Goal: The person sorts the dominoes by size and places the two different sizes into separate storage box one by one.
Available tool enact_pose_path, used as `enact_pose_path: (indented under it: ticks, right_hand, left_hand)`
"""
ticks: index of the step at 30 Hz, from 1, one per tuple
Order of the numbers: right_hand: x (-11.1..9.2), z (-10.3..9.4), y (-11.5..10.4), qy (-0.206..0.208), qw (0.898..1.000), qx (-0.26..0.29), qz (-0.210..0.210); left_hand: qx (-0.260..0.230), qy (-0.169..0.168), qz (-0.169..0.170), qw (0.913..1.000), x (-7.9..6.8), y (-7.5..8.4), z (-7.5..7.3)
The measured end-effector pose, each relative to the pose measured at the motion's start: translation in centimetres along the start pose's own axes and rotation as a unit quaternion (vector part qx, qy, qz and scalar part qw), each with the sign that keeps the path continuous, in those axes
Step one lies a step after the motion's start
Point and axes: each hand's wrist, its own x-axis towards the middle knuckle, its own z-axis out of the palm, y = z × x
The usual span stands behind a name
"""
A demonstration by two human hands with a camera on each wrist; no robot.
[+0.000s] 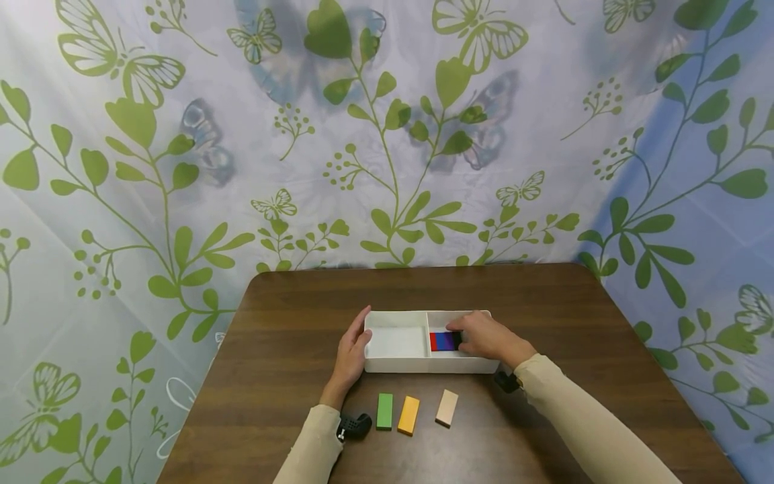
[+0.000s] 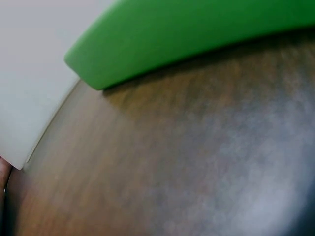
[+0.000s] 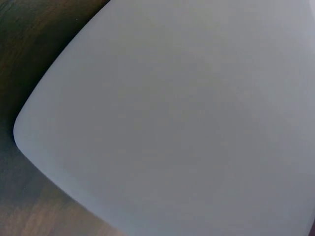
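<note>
A white two-compartment box [image 1: 396,365] sits on the table, its long side facing me. My left hand [image 1: 349,353] rests along its left end, fingers fairly straight and thumb at the rim. In the right compartment a red block [image 1: 433,341], a blue block [image 1: 440,341], a purple block [image 1: 449,341] and a black block [image 1: 457,340] form a row against the divider. My right hand [image 1: 485,336] reaches in over the right side, thumb and fingers at the black block and partly covering it. The box's white wall [image 3: 167,118] fills most of the right wrist view.
In front of the box lie a green block [image 1: 384,411], a yellow-orange block [image 1: 408,415] and a beige block [image 1: 447,407] on the brown wooden table [image 1: 290,302]. The green block stands large in the left wrist view. A leaf-and-butterfly patterned curtain [image 1: 387,134] hangs behind.
</note>
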Motion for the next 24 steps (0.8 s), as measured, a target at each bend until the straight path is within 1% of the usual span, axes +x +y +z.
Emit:
enact_pose_path:
  ticks: [2, 4, 7, 9, 10, 14, 17, 19, 21, 22, 23, 24]
  right_hand:
    - [0.0, 0.0, 0.0, 0.002, 1.000, 0.004, 0.000]
    - [-0.1, -0.1, 0.1, 0.012, 1.000, 0.019, 0.004]
    - [-0.5, -0.2, 0.3, 0.041, 0.998, 0.050, 0.013]
    - [-0.9, -0.3, 0.4, 0.062, 0.995, 0.078, 0.021]
    - [-1.1, -0.4, 0.5, 0.070, 0.993, 0.091, 0.024]
    - [-2.2, -0.9, 0.8, 0.098, 0.988, 0.115, 0.023]
    - [-3.0, -1.4, 0.8, 0.123, 0.983, 0.130, 0.038]
    - [-3.7, -1.7, 0.8, 0.150, 0.976, 0.149, 0.059]
    - [-4.4, -1.8, 0.8, 0.185, 0.964, 0.171, 0.083]
    - [-4.8, -1.8, 0.8, 0.204, 0.956, 0.185, 0.096]
    - [-5.2, -1.7, 0.9, 0.227, 0.947, 0.202, 0.110]
    - [-5.5, -1.6, 1.0, 0.251, 0.934, 0.220, 0.124]
  left_hand:
    - [-0.005, 0.002, 0.000, 1.0000, 0.0, -0.1, 0.0]
    - [-0.009, 0.005, -0.004, 0.9999, 0.0, -0.1, -0.1]
    - [-0.020, 0.011, -0.007, 0.9997, 0.0, -0.1, -0.2]
    - [-0.025, 0.016, -0.011, 0.9995, 0.0, 0.0, -0.4]
    - [-0.031, 0.017, -0.014, 0.9993, 0.1, 0.1, -0.5]
    - [-0.049, 0.021, -0.033, 0.9981, 0.0, 0.7, -0.9]
    - [-0.050, 0.029, -0.032, 0.9978, -0.1, 1.4, -1.2]
    - [-0.051, 0.048, -0.019, 0.9974, -0.4, 2.0, -1.3]
    - [-0.056, 0.078, 0.000, 0.9954, -0.8, 2.6, -1.5]
    - [-0.060, 0.094, 0.008, 0.9938, -1.1, 2.9, -1.7]
    - [-0.064, 0.106, 0.016, 0.9922, -1.3, 3.2, -1.8]
    - [-0.066, 0.114, 0.023, 0.9910, -1.7, 3.5, -1.9]
